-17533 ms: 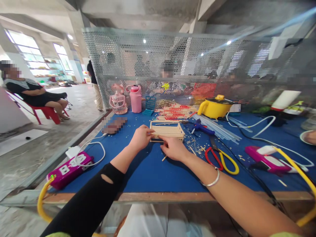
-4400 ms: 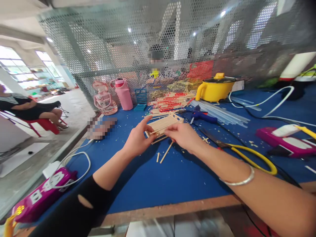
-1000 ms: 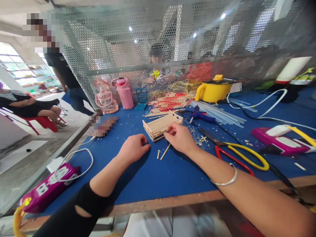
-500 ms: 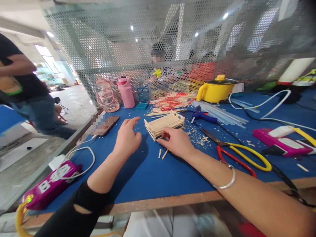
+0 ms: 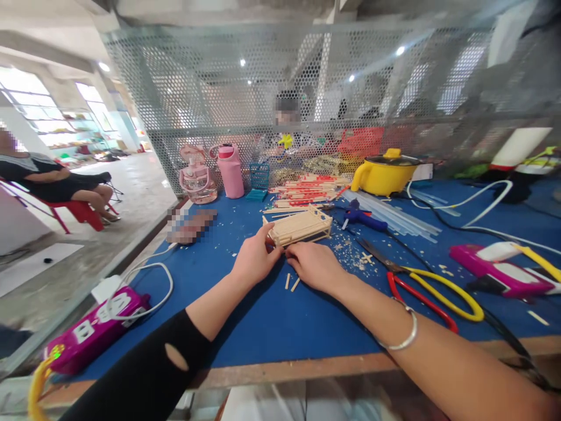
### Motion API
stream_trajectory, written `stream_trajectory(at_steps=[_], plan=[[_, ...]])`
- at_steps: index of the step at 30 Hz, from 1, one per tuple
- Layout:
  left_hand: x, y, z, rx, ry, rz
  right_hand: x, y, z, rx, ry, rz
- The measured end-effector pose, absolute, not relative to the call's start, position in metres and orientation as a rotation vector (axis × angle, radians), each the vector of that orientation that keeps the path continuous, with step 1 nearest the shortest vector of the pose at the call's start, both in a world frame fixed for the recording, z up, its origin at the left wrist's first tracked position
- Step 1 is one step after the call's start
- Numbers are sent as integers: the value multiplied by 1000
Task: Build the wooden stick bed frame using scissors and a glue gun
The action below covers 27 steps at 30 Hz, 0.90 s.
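A small rectangular frame of pale wooden sticks (image 5: 300, 227) rests on the blue tabletop (image 5: 263, 333). My left hand (image 5: 256, 254) grips its left front corner, thumb and fingers closed round the sticks. Against its near edge is my right hand (image 5: 314, 266), fingers curled together at the bottom; what they pinch, if anything, is hidden. Two short sticks (image 5: 287, 281) lie just below the hands. Behind the frame is a pile of red-marked sticks (image 5: 307, 190). A blue glue gun (image 5: 366, 217) lies to the right, near scissors with red and yellow handles (image 5: 442, 289).
At the back stand a pink bottle (image 5: 231, 175), a clear pink jug (image 5: 197, 181), a teal rack (image 5: 258, 182) and a yellow pot (image 5: 385, 172). Power strips (image 5: 99, 330) and cables lie at both sides. A person sits behind the mesh screen (image 5: 210, 105), another at far left.
My left hand has moved right and closed on the stick frame's left corner. My right hand stays at the near edge. The view has tilted up slightly; the standing person at left is gone from sight.
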<state>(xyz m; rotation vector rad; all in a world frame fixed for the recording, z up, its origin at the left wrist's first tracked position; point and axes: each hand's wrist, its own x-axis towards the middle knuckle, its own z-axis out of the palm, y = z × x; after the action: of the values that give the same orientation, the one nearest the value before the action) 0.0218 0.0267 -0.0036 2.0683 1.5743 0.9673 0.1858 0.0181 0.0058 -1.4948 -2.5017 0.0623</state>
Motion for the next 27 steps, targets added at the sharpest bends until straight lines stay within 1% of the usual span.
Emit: stream_trajectory(at_steps=[7,10,13,15,18,21,24,27], plan=[[17,21,10,1841,1551,1306,188,25,8,-1535,-2585,50],[13,14,17,1715,1474,1339,189,26,15,-1497,-2671,78],[6,11,21,1596,1397,1298,196,20,35,-1403,-2774,128],[3,9,22,1521,1339,1269,203,13,54,-1332,-2774,230],[0,5,22,1438,1289,1230,213,9,81,-1184,-2541,606],[1,-1,24,1516,1389,1193,214,17,94,-1007,-2213,935],[1,-4,29,1820,1561,1203,207,29,99,-886,-2065,1039],[-2,1,32,2013,1550,1254,195,38,104,-843,-2066,1021]])
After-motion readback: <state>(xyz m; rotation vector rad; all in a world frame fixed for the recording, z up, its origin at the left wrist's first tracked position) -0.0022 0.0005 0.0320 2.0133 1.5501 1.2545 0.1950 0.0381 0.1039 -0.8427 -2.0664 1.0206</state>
